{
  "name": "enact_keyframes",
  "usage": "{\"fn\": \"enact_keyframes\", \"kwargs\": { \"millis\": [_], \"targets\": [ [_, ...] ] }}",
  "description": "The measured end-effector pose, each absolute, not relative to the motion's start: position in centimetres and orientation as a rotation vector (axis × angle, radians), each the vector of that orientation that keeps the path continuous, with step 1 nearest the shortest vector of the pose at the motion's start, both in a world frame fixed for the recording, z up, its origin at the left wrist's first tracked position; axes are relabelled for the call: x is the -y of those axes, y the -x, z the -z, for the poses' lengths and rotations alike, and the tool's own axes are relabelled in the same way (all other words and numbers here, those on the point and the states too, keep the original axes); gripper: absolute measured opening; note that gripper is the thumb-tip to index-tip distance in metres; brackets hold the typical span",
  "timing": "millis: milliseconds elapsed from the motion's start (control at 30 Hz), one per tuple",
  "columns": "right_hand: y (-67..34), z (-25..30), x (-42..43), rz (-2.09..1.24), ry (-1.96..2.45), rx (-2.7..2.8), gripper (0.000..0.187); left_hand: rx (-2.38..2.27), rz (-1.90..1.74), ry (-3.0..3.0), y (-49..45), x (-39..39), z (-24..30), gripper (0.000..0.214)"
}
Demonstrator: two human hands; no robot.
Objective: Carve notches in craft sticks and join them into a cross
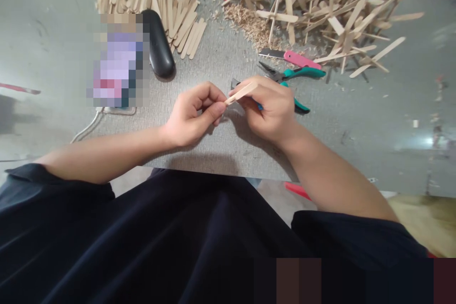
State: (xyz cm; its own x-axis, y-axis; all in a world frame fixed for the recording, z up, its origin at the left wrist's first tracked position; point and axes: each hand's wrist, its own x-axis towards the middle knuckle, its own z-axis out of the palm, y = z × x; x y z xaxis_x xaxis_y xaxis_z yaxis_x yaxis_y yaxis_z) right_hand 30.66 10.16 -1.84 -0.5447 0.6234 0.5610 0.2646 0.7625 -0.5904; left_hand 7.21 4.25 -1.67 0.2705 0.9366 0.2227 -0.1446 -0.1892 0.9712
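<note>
Cutting a stick (245, 91), apparently.
Your left hand (195, 113) pinches its 8-o'clock end, right hand (273, 105) grips a knife (233, 84); next stroke needs steadiness.

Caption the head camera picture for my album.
Left-hand grip pinching a wooden stick, right-hand grip at its other end; pliers, pink-handled blade and heaped sticks beyond.

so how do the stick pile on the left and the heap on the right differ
The left pile holds mostly single sticks; the right heap, many crossed pieces. The left pile lies in rough rows; the right heap is tangled and wider. Both are pale, flat sticks.
</note>
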Motion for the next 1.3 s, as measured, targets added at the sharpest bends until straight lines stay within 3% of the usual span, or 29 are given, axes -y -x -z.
{"fn": "enact_keyframes", "kwargs": {
  "millis": [233,433,600,900,1033,1133,1167,1233,1300],
  "targets": [
    [-30.3,0.6,-9.3,-0.814,0.749,2.128,0.040,-0.916,-1.025,-1.400,-7.2,-4.1,0.6,0.050],
    [-29.9,0.3,-9.1,-0.870,0.846,1.969,0.026,-0.886,-1.060,-1.371,-7.3,-3.9,0.7,0.063],
    [-30.5,0.9,-10.0,-0.837,0.920,2.109,0.047,-0.945,-1.091,-1.387,-7.4,-4.0,1.1,0.052],
    [-30.3,0.0,-9.0,-0.784,0.816,2.202,0.043,-0.852,-0.929,-1.314,-7.4,-4.7,0.9,0.041],
    [-30.3,0.1,-8.8,-0.792,0.846,2.055,0.026,-0.906,-1.010,-1.262,-7.7,-4.6,1.5,0.033],
    [-30.6,0.8,-9.4,-0.518,0.747,2.005,0.055,-0.995,-1.087,-1.339,-7.8,-4.4,1.6,0.027],
    [-30.7,1.0,-9.6,-0.418,0.702,2.047,0.054,-1.024,-1.118,-1.409,-7.7,-4.3,1.5,0.025],
    [-30.8,1.1,-9.6,-0.342,0.676,2.159,0.031,-1.050,-1.178,-1.601,-7.6,-4.0,1.3,0.019],
    [-31.0,0.6,-8.9,-0.386,0.711,2.235,0.029,-1.079,-1.191,-1.770,-7.5,-3.9,1.1,0.015]
  ]
}}
